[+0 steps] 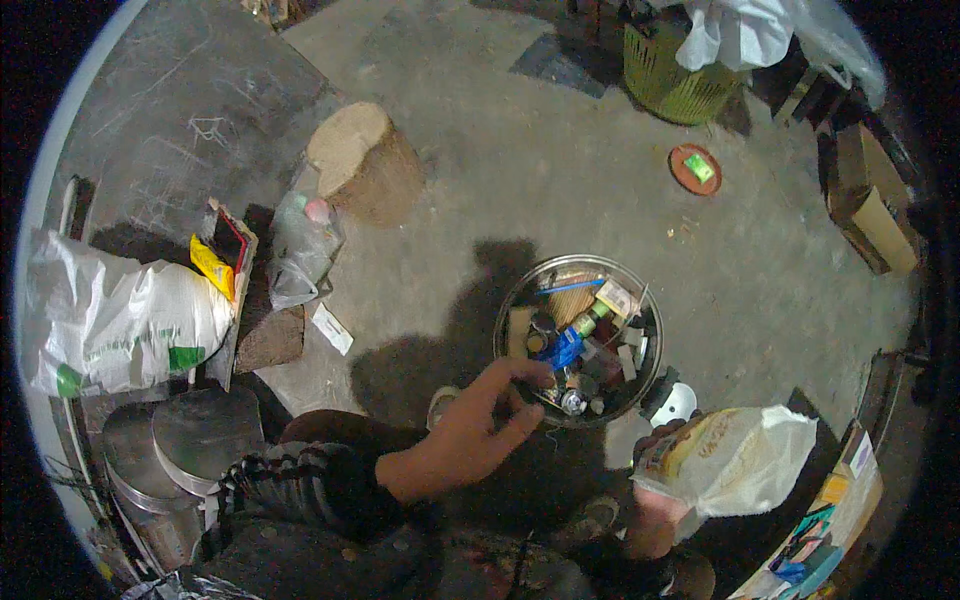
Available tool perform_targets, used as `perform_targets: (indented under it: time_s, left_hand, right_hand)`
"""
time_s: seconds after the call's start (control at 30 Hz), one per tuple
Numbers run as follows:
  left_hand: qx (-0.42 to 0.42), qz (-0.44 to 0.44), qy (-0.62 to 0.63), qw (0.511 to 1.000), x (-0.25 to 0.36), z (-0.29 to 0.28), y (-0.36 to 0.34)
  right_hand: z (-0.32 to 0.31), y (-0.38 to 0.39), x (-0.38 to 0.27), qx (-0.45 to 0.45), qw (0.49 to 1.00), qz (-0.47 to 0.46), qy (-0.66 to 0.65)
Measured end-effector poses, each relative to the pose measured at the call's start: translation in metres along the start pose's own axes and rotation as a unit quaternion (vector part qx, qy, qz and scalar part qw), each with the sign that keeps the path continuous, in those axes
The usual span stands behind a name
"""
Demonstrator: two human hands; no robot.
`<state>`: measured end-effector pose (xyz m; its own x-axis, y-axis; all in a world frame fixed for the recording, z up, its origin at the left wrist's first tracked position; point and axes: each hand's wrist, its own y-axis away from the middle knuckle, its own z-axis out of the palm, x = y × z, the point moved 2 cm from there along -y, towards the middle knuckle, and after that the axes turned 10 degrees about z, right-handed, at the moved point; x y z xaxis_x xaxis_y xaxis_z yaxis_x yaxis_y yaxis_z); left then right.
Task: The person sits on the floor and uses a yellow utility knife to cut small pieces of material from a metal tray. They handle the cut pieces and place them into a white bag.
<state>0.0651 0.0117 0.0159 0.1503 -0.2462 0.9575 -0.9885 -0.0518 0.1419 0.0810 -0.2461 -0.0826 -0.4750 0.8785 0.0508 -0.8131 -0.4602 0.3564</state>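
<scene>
My left hand (pixel 475 425) reaches over the near left rim of a round metal basin (pixel 655 365). Its thumb and forefinger stand apart with nothing visible between them. The basin is full of small odds and ends: a bright blue crumpled piece (pixel 567 348), a green-labelled bottle (pixel 590 318), a thin blue stick (pixel 570 287) and a shiny round metal piece (pixel 573 401) near the fingertips. To the right of the basin my right hand (pixel 662 512) grips a whitish plastic bag (pixel 755 465) with yellowish print at its left end. Part of that hand is hidden by the bag.
A tree-stump block (pixel 365 165) and a clear plastic bag (pixel 300 255) stand ahead-left. Farther left are a large white sack (pixel 130 315) and round metal lids (pixel 205 435). A green basket (pixel 680 85), a brown dish (pixel 695 170) and a cardboard box (pixel 870 200) lie far right.
</scene>
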Motion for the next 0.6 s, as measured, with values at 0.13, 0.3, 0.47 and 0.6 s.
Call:
perform_targets:
  time_s: [0.13,0.3,0.47,0.6]
  left_hand:
    - [-0.066,-0.053,-0.006,0.996,-0.011,0.011,-0.006]
    - [0.012,-0.085,0.071,0.994,-0.024,0.022,-0.002]
    - [0.005,-0.092,-0.005,0.996,-0.029,0.033,0.013]
    - [0.075,-0.059,0.009,0.995,0.003,0.013,0.030]
  right_hand:
    - [0.017,-0.001,0.018,0.076,0.997,-0.014,0.018]
    - [0.044,-0.006,0.045,0.116,0.992,0.028,0.029]
    - [0.095,0.011,0.043,0.157,0.983,0.054,0.079]
    - [0.157,0.032,0.028,0.173,0.972,0.076,0.140]
